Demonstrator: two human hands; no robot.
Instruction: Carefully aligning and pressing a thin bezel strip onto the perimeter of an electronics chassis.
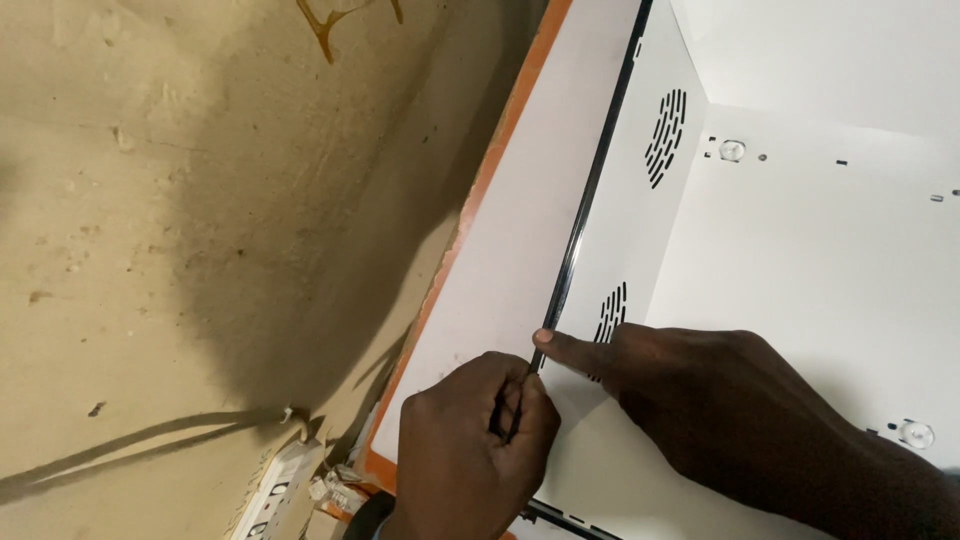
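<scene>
A white metal enclosure box (800, 260) with an orange outer edge (470, 210) fills the right of the view. A thin black rubber strip (585, 210) runs along the box's front rim. My left hand (475, 450) is closed around the lower end of that strip, pinching it between thumb and fingers. My right hand (700, 390) reaches in from the right, and its index fingertip presses the strip against the rim just above my left hand.
Two round patterns of vent slots (665, 135) pierce the box's side wall. Screws (732, 150) sit in the back panel. A rough beige wall (200, 220) lies to the left, with a cable (140, 440) and a white socket strip (270, 495) low down.
</scene>
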